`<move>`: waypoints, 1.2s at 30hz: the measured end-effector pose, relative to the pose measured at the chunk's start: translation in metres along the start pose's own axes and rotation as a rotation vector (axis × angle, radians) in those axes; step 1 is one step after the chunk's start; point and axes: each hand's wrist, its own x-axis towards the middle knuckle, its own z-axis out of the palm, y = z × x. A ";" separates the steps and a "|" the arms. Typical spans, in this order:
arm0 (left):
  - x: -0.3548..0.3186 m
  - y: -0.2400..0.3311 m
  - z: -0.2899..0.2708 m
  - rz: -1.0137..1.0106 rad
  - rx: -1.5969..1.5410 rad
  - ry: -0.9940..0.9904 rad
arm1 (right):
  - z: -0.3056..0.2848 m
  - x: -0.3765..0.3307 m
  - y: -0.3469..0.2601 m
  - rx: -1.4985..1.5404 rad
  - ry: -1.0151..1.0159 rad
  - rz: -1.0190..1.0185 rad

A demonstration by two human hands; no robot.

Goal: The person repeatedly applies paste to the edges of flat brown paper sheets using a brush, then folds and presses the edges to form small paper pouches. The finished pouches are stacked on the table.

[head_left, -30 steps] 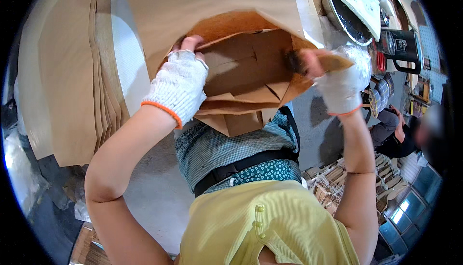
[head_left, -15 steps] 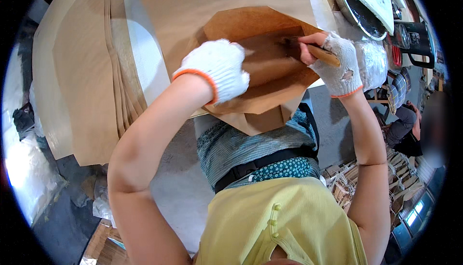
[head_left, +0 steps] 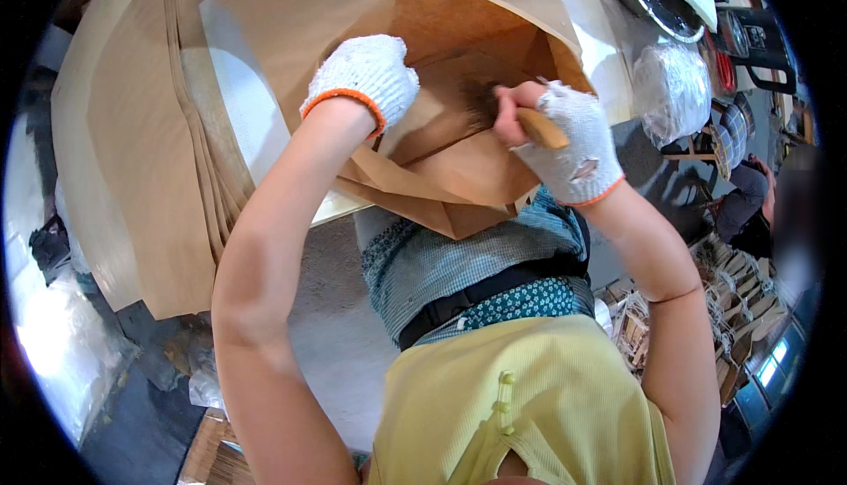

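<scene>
A large brown paper bag [head_left: 423, 145] lies on the table with its end folded open into a wide pocket. My left hand [head_left: 362, 79], in a white knit glove with an orange cuff, is closed at the left side of this opening, on the paper; its fingertips are hidden. In my right hand [head_left: 565, 132], gloved with bare fingertips and a hole in the glove, is a brush [head_left: 544, 128] with a wooden handle. Its dark bristles are blurred and sit over the paper inside the opening.
Stacked brown paper sheets [head_left: 132, 159] fan out on the left of the table. At the far right stand a basin of dark liquid [head_left: 657, 0], a clear plastic-wrapped bundle [head_left: 672, 93] and a black kettle [head_left: 759, 48]. Another person [head_left: 745, 203] sits farther right, near tied bundles [head_left: 737, 309].
My right hand has moved the brush left and slightly down, across the opening. My left hand has shifted up and left, and the opening gapes wider.
</scene>
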 end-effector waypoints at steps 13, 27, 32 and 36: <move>-0.002 0.013 -0.004 -0.026 0.091 0.073 | 0.001 0.051 0.122 1.866 0.461 0.060; -0.055 0.006 0.092 -0.117 -0.120 0.627 | 0.072 0.088 0.043 1.276 0.359 0.077; -0.005 0.027 0.084 -0.086 -0.164 0.737 | 0.075 0.117 0.032 1.391 0.365 0.084; -0.033 0.040 0.097 -0.022 -0.422 0.787 | 0.083 0.082 0.036 1.371 0.376 0.187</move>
